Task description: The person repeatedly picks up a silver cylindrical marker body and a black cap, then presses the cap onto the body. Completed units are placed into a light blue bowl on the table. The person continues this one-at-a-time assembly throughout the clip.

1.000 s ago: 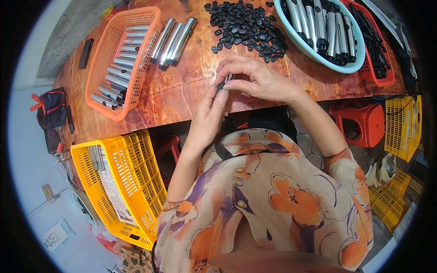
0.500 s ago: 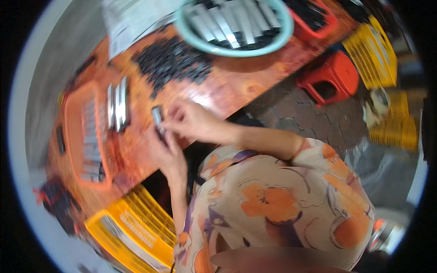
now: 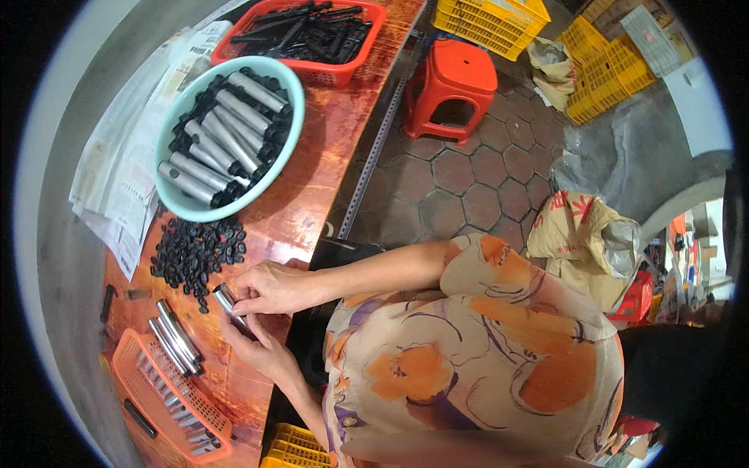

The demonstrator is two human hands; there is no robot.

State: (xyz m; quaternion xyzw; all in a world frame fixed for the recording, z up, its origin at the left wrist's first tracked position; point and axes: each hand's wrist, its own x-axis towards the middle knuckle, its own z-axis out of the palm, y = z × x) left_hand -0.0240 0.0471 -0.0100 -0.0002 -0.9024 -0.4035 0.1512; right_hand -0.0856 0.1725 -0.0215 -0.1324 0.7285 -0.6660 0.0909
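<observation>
Gleaming silver at its visible end, a metal tube (image 3: 224,296) is held between the two hands near the edge of the tabletop (image 3: 335,148). Its dark-mouthed end slants toward a pile of black pieces (image 3: 197,253); fingers cover the rest, so its full length cannot be told. The left hand (image 3: 261,349) has its grip closed around the lower part, while the right hand (image 3: 269,288) pinches it from the other side. Nearby lie loose tubes (image 3: 175,340), beside an orange basket (image 3: 184,388) holding more. Past the black pieces, a pale blue basin (image 3: 299,109) heaped with black-ended tubes hides part of the newspaper sheets (image 3: 117,195).
</observation>
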